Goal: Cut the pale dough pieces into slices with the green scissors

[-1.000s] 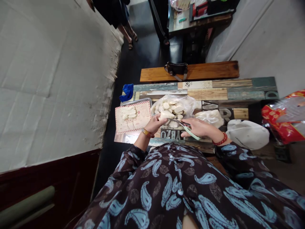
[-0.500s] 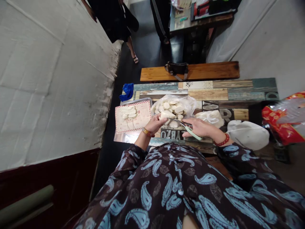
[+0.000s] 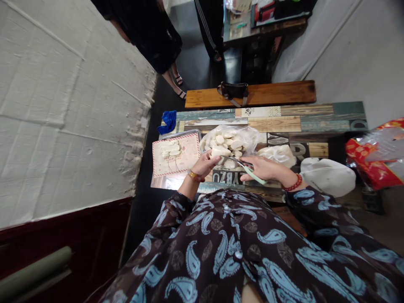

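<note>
My left hand is closed on a pale, doughy-looking piece at the front of an open clear plastic bag. Inside the bag lie several cream-coloured oval pieces. In my right hand are scissors with light green handles, their dark blades pointing left and touching or nearly touching the held piece. Left of the bag, a paper with a red-striped border lies over a metal tray, and several white strips rest on it.
A tied bag of pale food, a white cap and a red plastic package sit to the right. A blue cloth lies at the far left corner. Across the table stands a bench with a black bag; two people stand beyond.
The person at upper left has stepped closer to the bench, and both sandalled feet now show. My hands, the scissors and the held piece have barely moved.
</note>
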`<state>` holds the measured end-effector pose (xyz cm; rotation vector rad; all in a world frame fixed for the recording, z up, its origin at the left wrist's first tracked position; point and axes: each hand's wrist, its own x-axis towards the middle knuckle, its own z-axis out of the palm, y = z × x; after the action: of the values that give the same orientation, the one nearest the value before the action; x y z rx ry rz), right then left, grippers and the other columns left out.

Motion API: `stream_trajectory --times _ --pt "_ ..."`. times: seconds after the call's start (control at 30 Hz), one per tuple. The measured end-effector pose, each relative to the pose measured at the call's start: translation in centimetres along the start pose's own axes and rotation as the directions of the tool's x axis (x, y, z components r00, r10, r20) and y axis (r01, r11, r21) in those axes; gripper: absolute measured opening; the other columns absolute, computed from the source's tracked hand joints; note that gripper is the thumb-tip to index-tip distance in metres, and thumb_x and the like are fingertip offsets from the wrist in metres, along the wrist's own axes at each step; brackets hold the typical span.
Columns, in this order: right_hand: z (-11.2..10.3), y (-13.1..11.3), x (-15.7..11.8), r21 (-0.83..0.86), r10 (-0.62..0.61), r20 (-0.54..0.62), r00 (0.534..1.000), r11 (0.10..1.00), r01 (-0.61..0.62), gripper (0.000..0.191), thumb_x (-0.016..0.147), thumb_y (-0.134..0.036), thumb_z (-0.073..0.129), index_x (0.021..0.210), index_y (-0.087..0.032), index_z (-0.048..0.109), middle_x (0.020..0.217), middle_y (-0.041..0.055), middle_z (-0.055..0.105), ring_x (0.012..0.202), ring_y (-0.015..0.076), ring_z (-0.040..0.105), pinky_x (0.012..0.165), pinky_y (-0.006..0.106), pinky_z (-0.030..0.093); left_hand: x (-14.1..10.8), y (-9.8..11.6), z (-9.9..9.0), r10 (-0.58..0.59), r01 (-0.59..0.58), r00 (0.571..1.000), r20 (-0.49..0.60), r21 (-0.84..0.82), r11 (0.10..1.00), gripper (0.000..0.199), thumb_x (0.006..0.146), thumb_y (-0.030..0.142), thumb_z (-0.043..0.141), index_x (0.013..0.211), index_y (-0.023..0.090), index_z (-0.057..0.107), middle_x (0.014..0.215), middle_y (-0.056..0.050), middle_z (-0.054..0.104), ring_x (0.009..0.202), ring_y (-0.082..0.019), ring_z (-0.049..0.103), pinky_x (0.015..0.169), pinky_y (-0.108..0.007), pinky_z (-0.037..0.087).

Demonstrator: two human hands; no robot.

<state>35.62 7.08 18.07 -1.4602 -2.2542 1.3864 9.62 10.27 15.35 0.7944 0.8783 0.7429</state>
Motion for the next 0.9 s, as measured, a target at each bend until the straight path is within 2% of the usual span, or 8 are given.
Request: stream_trajectory --times 0.13,0.27,0.4,0.6,0.73,0.9 --pt "-0.1 0.1 -0.1 0.035 -0.037 0.017 0.999 0.999 0.037 0.065 0.070 -0.054 0.079 0.125 -0.020 0.068 0.105 0.0091 0.076 0.094 0.0297 0.070 0.080 0.033 0.053 0.2 -0.1 -0.3 0.013 -0.015 1.000 0.022 0.072 0.997 0.050 0.065 0.041 0.087 0.103 0.012 0.071 0.100 -0.010 0.074 0.090 -0.019 0.066 0.083 -0.030 0.048" --pt "-0.4 -0.4 -0.3 0.021 -0.013 0.027 1.000 1.000 0.012 0.070 0.071 -0.054 0.079 0.129 -0.018 0.066 0.109 0.0100 0.075 0.095 0.0297 0.070 0.081 0.033 0.054 0.4 -0.3 -0.6 0.029 -0.035 0.999 0.044 0.132 0.991 0.054 0.066 0.043 0.086 0.106 0.011 0.071 0.101 -0.010 0.073 0.092 -0.019 0.066 0.085 -0.030 0.048" --pt "-0.1 -0.4 -0.4 0.038 -0.017 0.000 1.000 0.999 0.017 0.063 0.075 -0.051 0.076 0.127 -0.019 0.068 0.110 0.0090 0.076 0.096 0.0297 0.071 0.081 0.034 0.055 0.4 -0.1 -0.5 0.020 -0.028 0.998 0.059 0.144 0.989 0.054 0.066 0.044 0.085 0.107 0.011 0.072 0.100 -0.011 0.073 0.091 -0.020 0.066 0.085 -0.030 0.049" --pt "1.3 1.1 -0.3 0.083 -0.004 -0.120 0.993 0.996 0.014 0.052 0.080 -0.049 0.073 0.121 -0.019 0.073 0.107 0.0083 0.078 0.095 0.0299 0.072 0.082 0.035 0.056 0.4 0.3 0.1 -0.017 0.013 0.999 0.050 0.081 0.997 0.053 0.064 0.041 0.087 0.105 0.011 0.072 0.099 -0.010 0.073 0.088 -0.018 0.067 0.083 -0.029 0.050" --pt "1.8 1.7 -0.3 0.086 -0.024 -0.157 0.987 0.996 0.037 0.045 0.081 -0.046 0.072 0.116 -0.017 0.075 0.104 0.0083 0.079 0.093 0.0300 0.073 0.082 0.036 0.057 0.1 0.3 0.1 -0.027 0.027 1.000 0.002 -0.005 1.000 0.057 0.061 0.041 0.089 0.106 0.012 0.070 0.101 -0.010 0.072 0.089 -0.018 0.067 0.083 -0.030 0.050" --pt "2.4 2.0 -0.3 0.103 -0.012 -0.216 0.976 0.994 0.035 0.047 0.079 -0.044 0.075 0.118 -0.018 0.075 0.112 0.0106 0.077 0.103 0.0329 0.071 0.092 0.041 0.056 -0.3 0.1 0.0 -0.057 0.054 0.998 -0.034 -0.076 0.996 0.054 0.062 0.043 0.089 0.102 0.012 0.069 0.097 -0.009 0.072 0.086 -0.018 0.068 0.080 -0.032 0.052"
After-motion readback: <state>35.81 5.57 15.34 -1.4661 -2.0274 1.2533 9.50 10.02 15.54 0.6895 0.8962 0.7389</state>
